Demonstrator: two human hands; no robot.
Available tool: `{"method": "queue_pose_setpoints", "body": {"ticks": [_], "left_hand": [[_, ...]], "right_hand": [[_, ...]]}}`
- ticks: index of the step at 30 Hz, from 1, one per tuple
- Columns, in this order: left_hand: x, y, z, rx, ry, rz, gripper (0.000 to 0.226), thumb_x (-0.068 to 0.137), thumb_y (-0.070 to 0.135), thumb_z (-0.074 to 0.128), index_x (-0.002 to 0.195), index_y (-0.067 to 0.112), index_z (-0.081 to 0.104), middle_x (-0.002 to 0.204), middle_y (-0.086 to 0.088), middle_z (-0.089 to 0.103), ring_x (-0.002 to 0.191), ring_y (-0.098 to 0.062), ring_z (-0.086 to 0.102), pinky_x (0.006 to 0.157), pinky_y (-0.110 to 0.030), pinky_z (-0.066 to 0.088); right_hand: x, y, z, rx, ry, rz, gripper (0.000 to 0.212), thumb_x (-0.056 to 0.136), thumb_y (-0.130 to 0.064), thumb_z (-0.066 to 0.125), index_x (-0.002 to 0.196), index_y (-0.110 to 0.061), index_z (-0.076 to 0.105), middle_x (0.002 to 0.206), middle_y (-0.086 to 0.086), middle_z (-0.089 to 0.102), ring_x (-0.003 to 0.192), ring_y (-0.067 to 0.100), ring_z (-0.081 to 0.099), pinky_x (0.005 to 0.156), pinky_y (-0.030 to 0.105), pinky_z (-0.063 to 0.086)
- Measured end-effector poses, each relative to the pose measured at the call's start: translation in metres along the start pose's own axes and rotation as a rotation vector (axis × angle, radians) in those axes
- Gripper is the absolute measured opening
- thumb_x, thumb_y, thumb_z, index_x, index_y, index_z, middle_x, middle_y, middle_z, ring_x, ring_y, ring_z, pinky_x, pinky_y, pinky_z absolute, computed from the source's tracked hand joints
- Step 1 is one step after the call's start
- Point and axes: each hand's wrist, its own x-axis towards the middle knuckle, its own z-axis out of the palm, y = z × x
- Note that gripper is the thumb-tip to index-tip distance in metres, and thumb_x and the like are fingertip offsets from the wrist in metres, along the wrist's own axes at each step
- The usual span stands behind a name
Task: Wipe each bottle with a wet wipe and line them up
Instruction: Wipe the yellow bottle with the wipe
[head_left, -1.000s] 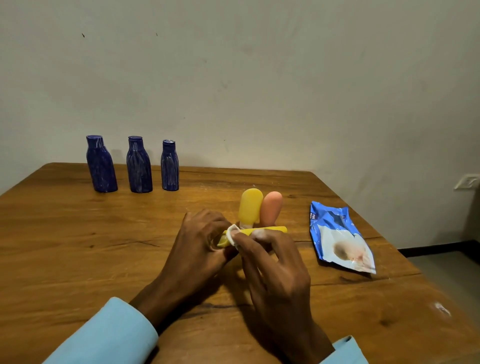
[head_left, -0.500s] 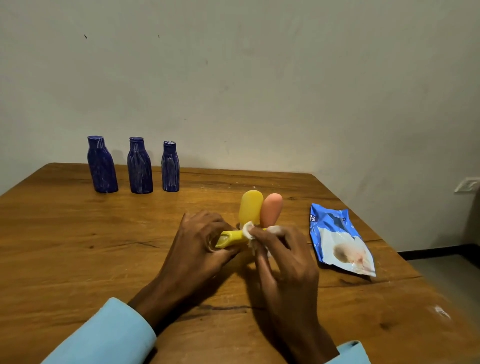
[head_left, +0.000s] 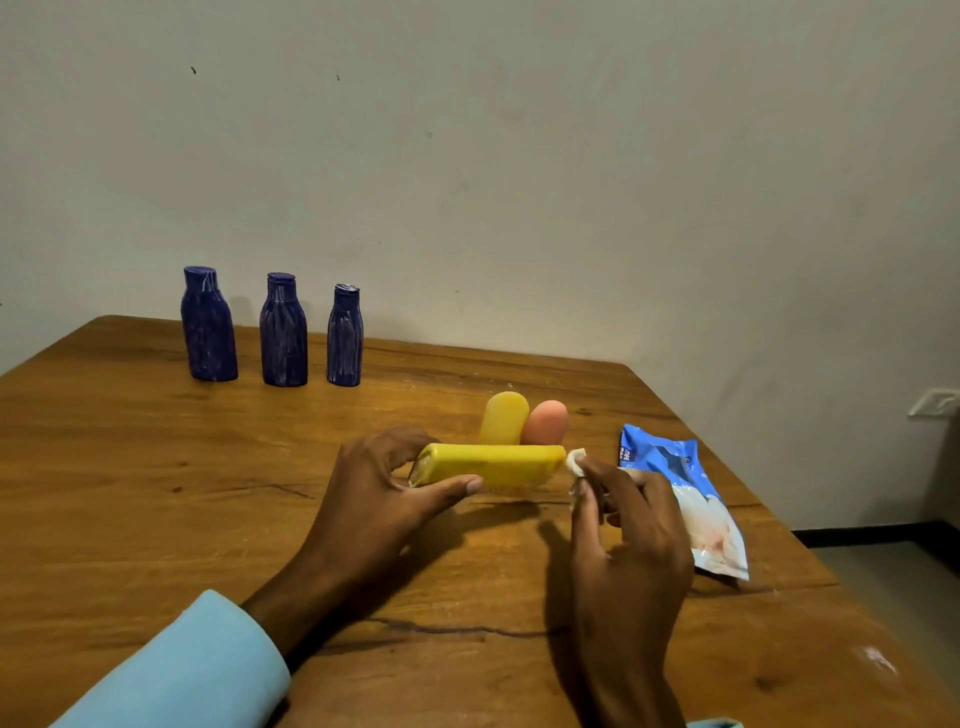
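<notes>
Left hand (head_left: 379, 499) is gripping the yellow bottle (head_left: 493, 464) at its cap end, thumb lying along the near side, other fingers curling over the far side; the bottle is lying level, held just above the table (head_left: 130, 467), its base pointing toward the right hand. Right hand (head_left: 623, 525) is pinching a small bunched white wipe (head_left: 575, 461) between thumb and fingertips, remaining fingers curling loosely; the wipe is sitting just off the bottle's base end, can't tell if it's touching. Directly behind the held bottle, two more bottles are standing upright side by side and touching: a second yellow one (head_left: 503, 418) and an orange one (head_left: 545, 422), their lower parts hidden. Right of the right hand's fingers, partly behind them, a blue-and-white wipe pack (head_left: 680, 499) is lying flat on the table. Well beyond the left hand's fingers, near the table's far edge by the wall (head_left: 519, 182), three dark blue bottles (head_left: 283, 332) are standing upright in a row with gaps between them. Light blue sleeve (head_left: 182, 670) is covering the left forearm.
</notes>
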Motion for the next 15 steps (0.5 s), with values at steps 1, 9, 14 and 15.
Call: {"method": "queue_pose_setpoints", "body": {"ticks": [1, 9, 14, 15], "left_hand": [[0.0007, 0.0006, -0.0006, -0.048, -0.007, -0.022, 0.022, 0.08, 0.046, 0.087, 0.088, 0.026, 0.079, 0.088, 0.011, 0.076, 0.088, -0.009, 0.072, 0.076, -0.038, 0.064], [0.0026, -0.0043, 0.0001, -0.355, -0.157, -0.227, 0.027, 0.088, 0.032, 0.084, 0.091, 0.005, 0.082, 0.093, -0.012, 0.08, 0.091, -0.031, 0.076, 0.083, -0.055, 0.059], [0.0012, -0.0025, 0.0016, -0.455, -0.16, -0.315, 0.027, 0.088, 0.032, 0.08, 0.094, 0.005, 0.082, 0.094, -0.011, 0.08, 0.088, -0.021, 0.073, 0.074, -0.036, 0.052], [0.0012, -0.002, 0.0018, -0.472, -0.162, -0.334, 0.028, 0.088, 0.032, 0.08, 0.094, 0.005, 0.082, 0.095, -0.012, 0.08, 0.089, -0.021, 0.073, 0.074, -0.035, 0.051]], "right_hand": [[-0.0007, -0.002, -0.0003, -0.004, 0.0, -0.003, 0.043, 0.083, -0.005, 0.082, 0.122, -0.021, 0.073, 0.106, 0.001, 0.065, 0.095, 0.006, 0.053, 0.077, 0.007, 0.03], [-0.0016, -0.0019, 0.002, 0.04, 0.006, -0.023, 0.04, 0.086, -0.006, 0.081, 0.122, -0.022, 0.072, 0.109, -0.001, 0.066, 0.098, 0.002, 0.051, 0.079, 0.005, 0.032], [-0.0024, 0.0004, 0.0054, 0.062, -0.03, -0.045, 0.037, 0.088, -0.01, 0.08, 0.122, -0.023, 0.072, 0.107, -0.004, 0.062, 0.095, 0.006, 0.055, 0.073, 0.013, 0.045], [-0.0032, -0.0001, 0.0056, 0.07, -0.039, -0.055, 0.038, 0.088, -0.011, 0.079, 0.123, -0.023, 0.072, 0.107, -0.005, 0.061, 0.095, 0.006, 0.055, 0.072, 0.017, 0.05]]}}
